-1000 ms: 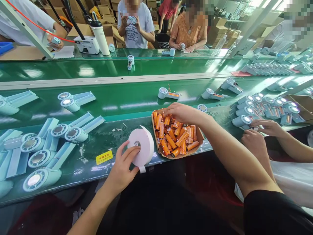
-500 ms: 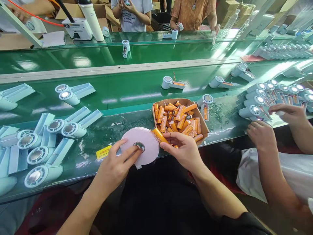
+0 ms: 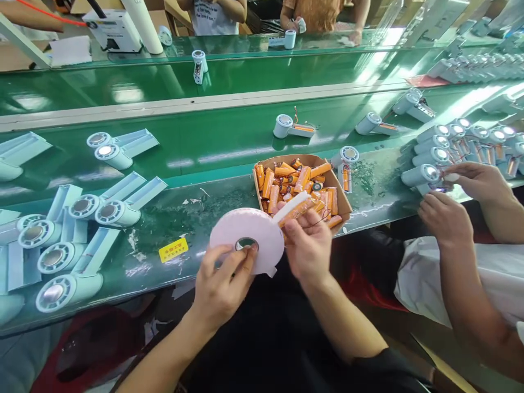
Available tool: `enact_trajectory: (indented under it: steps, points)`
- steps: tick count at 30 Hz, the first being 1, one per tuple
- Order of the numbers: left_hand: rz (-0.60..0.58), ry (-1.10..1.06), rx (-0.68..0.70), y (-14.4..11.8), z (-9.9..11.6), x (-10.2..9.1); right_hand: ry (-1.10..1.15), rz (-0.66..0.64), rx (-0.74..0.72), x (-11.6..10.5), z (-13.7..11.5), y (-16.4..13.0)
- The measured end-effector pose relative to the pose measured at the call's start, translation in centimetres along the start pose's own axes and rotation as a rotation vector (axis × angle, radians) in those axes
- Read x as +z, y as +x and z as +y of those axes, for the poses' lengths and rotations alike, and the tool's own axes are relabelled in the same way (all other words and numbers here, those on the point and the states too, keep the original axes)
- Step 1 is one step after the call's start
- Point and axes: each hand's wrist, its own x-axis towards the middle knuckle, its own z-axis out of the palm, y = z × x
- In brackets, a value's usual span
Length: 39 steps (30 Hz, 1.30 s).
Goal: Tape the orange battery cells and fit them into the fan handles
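left hand: fingers hooked into the core of the white tape roll, holding it flat side up. right hand: fingers pinched narrow on one orange cell, just off the roll's rim at 2 o'clock. white strip lies along that cell and reaches the rim. loose tape tab sticks out at the roll's 4 o'clock.

cardboard box full of more orange cells sits at 1 o'clock of the roll, right behind the held cell, on the green counter. blue housing with an orange cell in it is just beside the box, at 1 o'clock of the right hand. yellow label at 9 o'clock of the roll; pile of blue housings further out, same direction. green belt runs across at 12. co-worker's hands are near 3 o'clock, at a lit housing.
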Motion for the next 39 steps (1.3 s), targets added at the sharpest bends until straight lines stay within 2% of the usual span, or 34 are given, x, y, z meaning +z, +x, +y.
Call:
enact_trajectory:
  steps: [2,3,4,7,8,10,12,13,17,19,20,22,24,27,29,31,33,36,39]
  points:
    - [-0.063,-0.039,0.01,-0.3,-0.3,0.3,-0.034,0.038,-0.207,-2.2,-1.8,2.6]
    - [-0.124,-0.052,-0.004,-0.2,-1.2,0.2,-0.041,0.086,-0.35,-3.4,-2.9,4.2]
    - [-0.2,-0.072,-0.03,0.2,-2.6,0.1,-0.08,0.073,-0.41,-4.5,-4.0,5.7]
    - [-0.428,-0.165,-0.176,2.0,-8.7,-0.6,-0.165,0.025,-0.406,-6.3,-5.7,8.1]
    - [-0.436,-0.153,-0.25,2.5,-11.0,-0.9,-0.166,0.007,-0.376,-6.4,-5.7,8.0]
    - [-0.342,0.007,-0.432,3.1,-15.1,-1.5,-0.162,-0.014,-0.32,-6.4,-5.3,7.0]
    - [-0.238,0.234,-0.564,2.6,-18.0,-2.3,-0.21,-0.006,-0.272,-7.0,-4.8,5.4]
    - [-0.233,0.309,-0.583,2.0,-18.9,-2.6,-0.25,0.004,-0.25,-7.6,-4.5,4.6]
    - [-0.304,0.362,-0.481,0.4,-20.1,-3.7,-0.337,0.118,-0.205,-11.6,-4.2,3.0]
    - [-0.296,0.327,-0.402,1.8,-20.3,-3.3,-0.351,0.133,-0.156,-12.9,-4.4,3.4]
    - [-0.298,0.294,-0.352,3.3,-20.5,-2.5,-0.353,0.117,-0.135,-12.9,-4.5,4.0]
    - [-0.333,0.22,-0.245,7.7,-20.7,0.1,-0.317,0.065,-0.166,-11.8,-4.8,6.1]
    - [-0.417,0.16,-0.146,13.5,-20.7,3.8,-0.267,-0.008,-0.238,-9.2,-5.1,9.3]
    - [-0.664,0.044,-0.082,21.6,-20.8,9.4,-0.297,-0.176,-0.225,-3.8,-5.1,14.7]
    - [-0.811,-0.054,-0.073,25.0,-21.0,12.0,-0.378,-0.323,-0.152,-0.5,-4.7,17.9]
    - [-0.882,-0.125,-0.054,26.5,-21.5,13.4,-0.462,-0.454,-0.099,1.8,-3.9,20.5]
    - [-0.888,-0.215,-0.043,26.6,-22.0,13.9,-0.552,-0.544,-0.07,3.3,-2.6,22.4]
    - [-0.855,-0.32,-0.097,25.9,-22.1,13.8,-0.736,-0.657,-0.078,4.3,-0.6,23.9]
    - [-0.832,-0.215,-0.206,25.8,-21.3,13.7,-0.945,-0.745,-0.151,4.8,0.9,24.5]
